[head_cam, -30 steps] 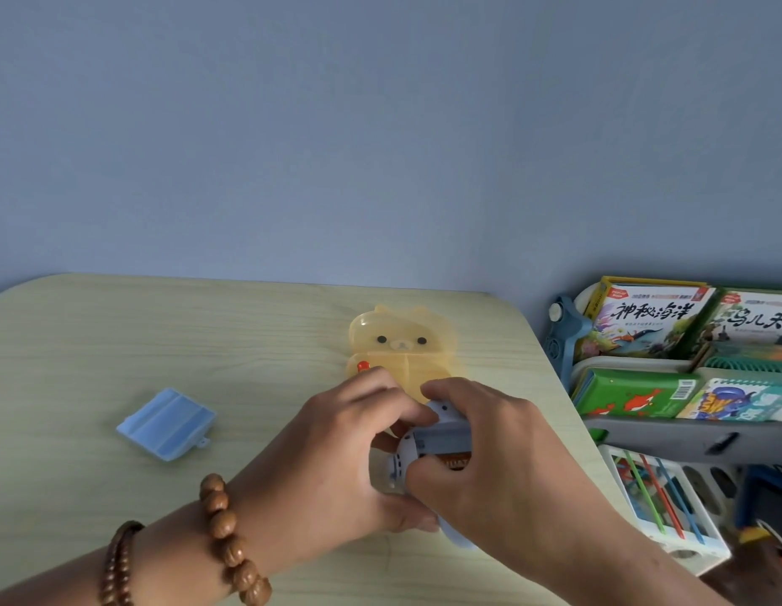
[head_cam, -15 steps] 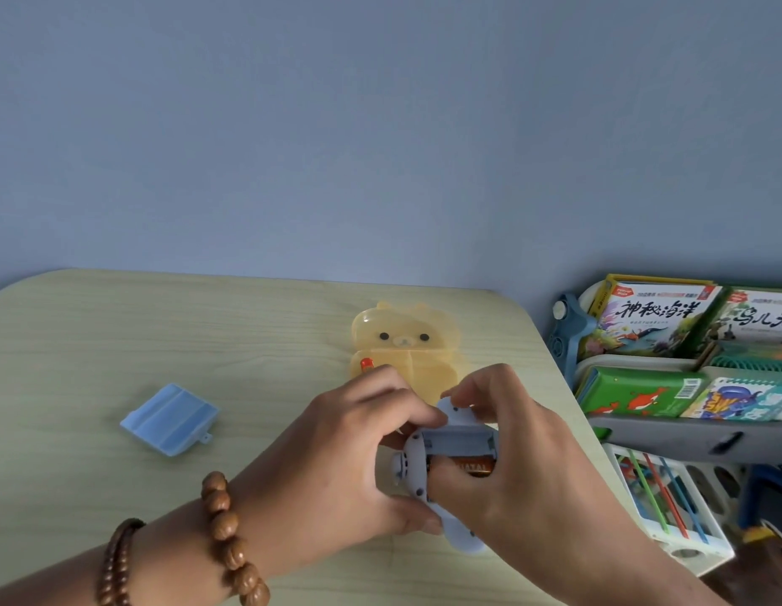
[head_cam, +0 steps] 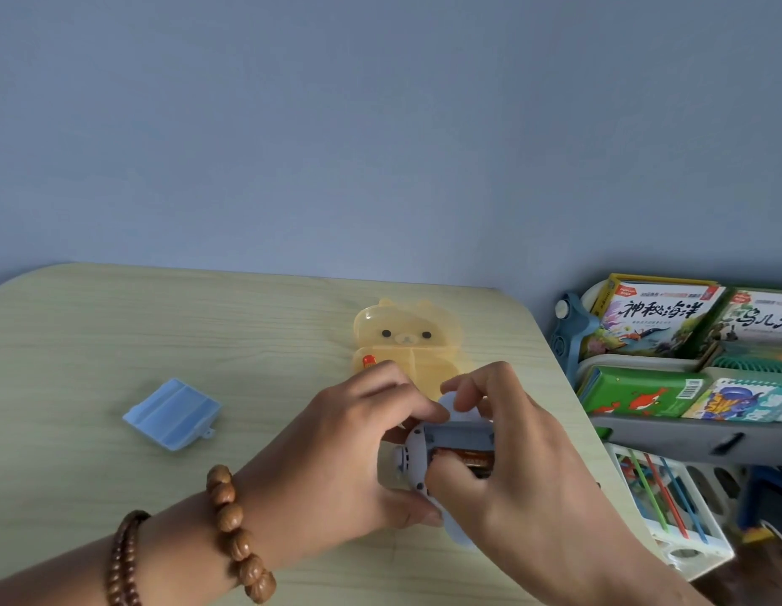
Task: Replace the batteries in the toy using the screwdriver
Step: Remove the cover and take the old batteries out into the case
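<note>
Both hands, left and right, grip the pale-blue plastic toy; the right has just uncovered a battery, seated at its 3 o'clock.

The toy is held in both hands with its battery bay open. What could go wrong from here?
1. The toy is gripped off the table by the left hand and the right hand; a battery under the right fingers might spring out and roll away.
2. Its polarity is hidden, so it may go in reversed.
3. The blue cover lies apart at the left and could be forgotten.
</note>
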The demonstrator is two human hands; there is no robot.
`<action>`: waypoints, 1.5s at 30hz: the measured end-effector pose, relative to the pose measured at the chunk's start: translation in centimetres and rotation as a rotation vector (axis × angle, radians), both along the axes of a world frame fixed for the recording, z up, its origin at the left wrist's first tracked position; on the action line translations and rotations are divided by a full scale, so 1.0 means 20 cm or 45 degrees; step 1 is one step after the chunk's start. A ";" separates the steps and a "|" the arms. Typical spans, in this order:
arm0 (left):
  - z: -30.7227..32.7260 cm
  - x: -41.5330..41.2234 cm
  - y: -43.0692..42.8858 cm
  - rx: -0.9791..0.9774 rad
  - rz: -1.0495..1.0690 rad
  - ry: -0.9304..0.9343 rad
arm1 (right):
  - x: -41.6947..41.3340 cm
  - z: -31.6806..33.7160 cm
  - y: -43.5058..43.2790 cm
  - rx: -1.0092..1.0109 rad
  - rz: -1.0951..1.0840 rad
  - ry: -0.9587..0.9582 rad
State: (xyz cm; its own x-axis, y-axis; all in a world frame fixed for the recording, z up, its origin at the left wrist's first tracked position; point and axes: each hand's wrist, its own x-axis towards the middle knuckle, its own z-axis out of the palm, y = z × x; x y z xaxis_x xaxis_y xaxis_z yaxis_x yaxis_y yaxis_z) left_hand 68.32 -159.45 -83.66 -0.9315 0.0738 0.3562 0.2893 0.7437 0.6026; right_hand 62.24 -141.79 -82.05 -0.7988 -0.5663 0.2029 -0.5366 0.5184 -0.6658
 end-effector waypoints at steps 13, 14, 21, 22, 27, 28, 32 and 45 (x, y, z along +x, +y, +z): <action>-0.01 0.01 -0.02 0.131 0.040 -0.090 | -0.07 -0.04 0.07 0.030 0.215 0.120; -0.01 0.01 -0.01 0.126 0.042 -0.095 | -0.07 -0.02 0.08 0.032 0.219 0.098; 0.01 0.00 -0.02 0.081 0.035 -0.078 | -0.12 0.04 0.10 -0.377 -0.002 -0.029; 0.01 0.00 -0.02 0.095 0.030 -0.085 | -0.13 0.05 0.11 -0.429 -0.035 -0.048; 0.01 0.01 -0.02 0.130 0.017 -0.114 | -0.24 0.06 0.10 -0.447 -0.103 -0.268; 0.01 0.01 -0.02 0.130 0.018 -0.114 | -0.25 0.06 0.10 -0.431 -0.094 -0.316; 0.01 0.01 -0.03 0.111 0.032 -0.119 | -0.29 0.08 0.10 -0.323 -0.048 -0.359; 0.00 0.01 -0.03 0.100 0.005 -0.134 | -0.53 0.06 -0.29 0.223 0.402 0.118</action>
